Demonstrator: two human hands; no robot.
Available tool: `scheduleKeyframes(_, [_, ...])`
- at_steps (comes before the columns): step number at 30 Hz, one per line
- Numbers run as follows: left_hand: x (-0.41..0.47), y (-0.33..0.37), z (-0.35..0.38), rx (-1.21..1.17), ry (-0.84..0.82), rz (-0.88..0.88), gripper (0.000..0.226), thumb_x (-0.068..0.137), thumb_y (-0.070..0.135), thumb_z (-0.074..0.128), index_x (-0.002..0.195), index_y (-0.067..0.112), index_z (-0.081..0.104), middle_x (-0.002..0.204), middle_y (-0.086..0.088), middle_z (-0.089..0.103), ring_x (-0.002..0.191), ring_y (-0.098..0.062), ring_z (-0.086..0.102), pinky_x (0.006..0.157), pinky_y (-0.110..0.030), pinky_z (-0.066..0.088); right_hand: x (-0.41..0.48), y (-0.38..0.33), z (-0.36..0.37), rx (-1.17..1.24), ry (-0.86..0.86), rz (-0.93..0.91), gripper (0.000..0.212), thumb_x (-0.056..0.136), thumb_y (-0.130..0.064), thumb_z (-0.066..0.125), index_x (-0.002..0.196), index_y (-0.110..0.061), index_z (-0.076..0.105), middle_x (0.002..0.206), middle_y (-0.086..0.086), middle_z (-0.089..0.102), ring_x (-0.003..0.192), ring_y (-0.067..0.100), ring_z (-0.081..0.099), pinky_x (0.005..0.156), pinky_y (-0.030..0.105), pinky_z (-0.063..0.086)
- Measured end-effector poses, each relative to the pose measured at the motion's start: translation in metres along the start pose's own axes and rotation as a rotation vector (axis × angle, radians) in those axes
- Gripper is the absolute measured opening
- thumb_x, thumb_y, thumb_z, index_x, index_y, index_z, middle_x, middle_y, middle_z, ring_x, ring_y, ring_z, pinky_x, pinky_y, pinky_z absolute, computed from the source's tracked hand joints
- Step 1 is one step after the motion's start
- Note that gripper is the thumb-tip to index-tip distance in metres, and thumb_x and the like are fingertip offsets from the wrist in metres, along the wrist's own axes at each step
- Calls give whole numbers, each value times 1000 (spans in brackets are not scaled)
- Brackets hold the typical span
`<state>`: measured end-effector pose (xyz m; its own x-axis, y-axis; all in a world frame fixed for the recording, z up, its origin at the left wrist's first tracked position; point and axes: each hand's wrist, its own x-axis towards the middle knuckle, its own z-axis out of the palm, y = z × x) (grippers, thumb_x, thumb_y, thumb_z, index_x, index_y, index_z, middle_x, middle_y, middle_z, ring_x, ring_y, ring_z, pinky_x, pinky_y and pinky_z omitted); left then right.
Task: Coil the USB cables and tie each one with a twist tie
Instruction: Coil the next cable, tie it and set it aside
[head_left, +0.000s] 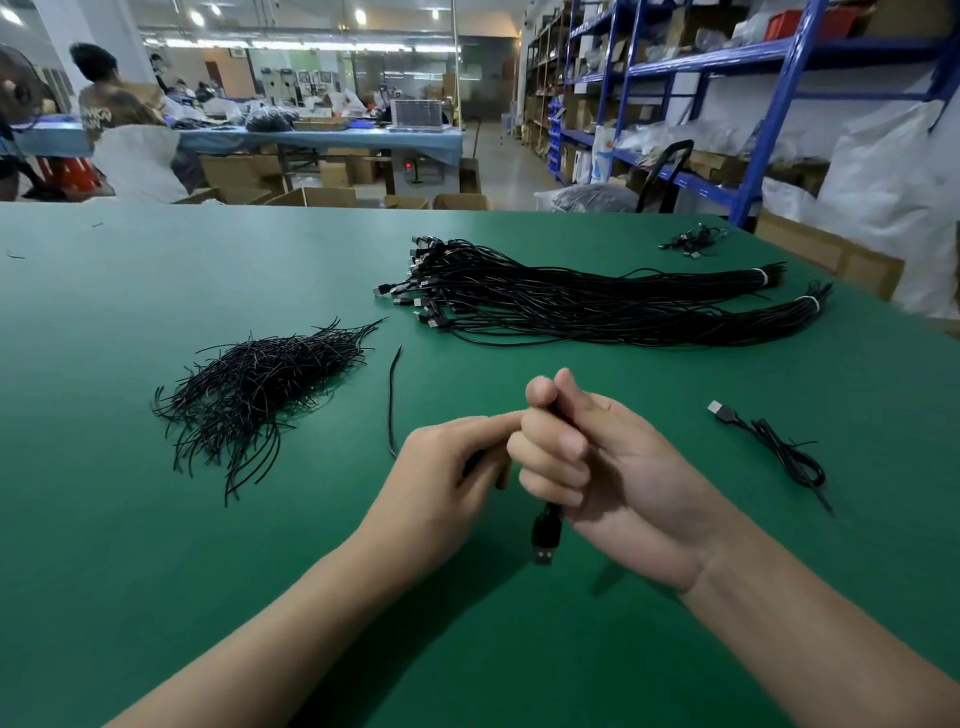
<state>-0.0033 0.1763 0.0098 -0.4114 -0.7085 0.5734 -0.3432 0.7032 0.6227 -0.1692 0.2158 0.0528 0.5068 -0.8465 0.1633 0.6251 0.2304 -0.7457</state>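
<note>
Now, right hand (587, 457): wrapped round the coiled cable (554, 512), plug (545, 543) dangling below the fist.
Left hand (447, 467): against the right's knuckles, fingers bent, pinching a dark strand (501, 480); tie or cable, unclear.
Cable axis: roughly upright through the fist.
Spare tie (392, 400): just beyond left hand, nearer it.

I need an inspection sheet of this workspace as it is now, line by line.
Surface: green table.
Job's things: twist tie pile; one loose twist tie; two tied cable bundles; one coiled cable at right.
Clutter: small cable heap at the far edge.
Hands: right hand grips the held cable, plug hanging below; left hand pinches it too.
Cables: all black.
Surroundings: blue shelves, cardboard boxes, people at a far table.
</note>
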Motion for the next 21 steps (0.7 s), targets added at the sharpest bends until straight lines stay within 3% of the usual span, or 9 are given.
scheduleKeyframes(4, [3,-13,-12,7,82,-65,43,98,17,54,124,51,61,78,-1,69,72,-17,63,71,-33,51,-7,1,-2,-142,-114,200,37,107,-36,37,98,-13,63,51,-13,33,49,5,25,47,20,22])
scheduleKeyframes(8, [2,-17,-15,-167,-4,-152,38,103,24,52,125,51,65,66,15,50,62,-19,38,59,-31,34,-11,0,-3,-189,-195,334,38,106,-39,39,100,-14,67,49,-13,23,46,4,21,45,19,17])
scheduleKeyframes(11, [1,-13,-13,-182,-60,-136,37,105,22,51,126,49,66,65,14,53,62,-12,39,58,-29,36,-15,-2,-5,-183,-239,374,38,105,-40,42,101,-13,69,48,-13,23,42,3,21,42,18,17])
scheduleKeyframes(14, [0,-6,-11,-160,-111,-124,38,105,23,53,120,55,66,81,-6,69,71,-29,57,73,-40,52,-16,-7,-8,-160,-210,274,35,104,-36,43,98,-15,70,47,-13,25,40,3,21,40,16,19])
scheduleKeyframes(16, [-1,-1,-8,-96,-129,-79,32,102,34,47,99,59,66,74,2,63,64,-19,51,65,-30,46,-14,-9,-9,-145,-177,181,35,103,-34,42,97,-16,71,48,-13,32,40,3,21,39,15,21])
scheduleKeyframes(18, [-3,3,-5,-35,-142,-28,24,100,36,45,83,44,60,66,6,53,59,-3,40,59,-20,36,-11,-9,-10,-138,-121,86,34,102,-33,44,98,-16,73,52,-13,42,41,3,21,40,15,22])
scheduleKeyframes(21, [-5,2,-1,91,-173,13,24,104,21,50,95,40,58,66,13,52,58,-3,43,62,-11,34,-4,-4,-13,-179,65,-85,34,102,-31,44,99,-15,74,60,-8,51,42,4,24,40,16,25])
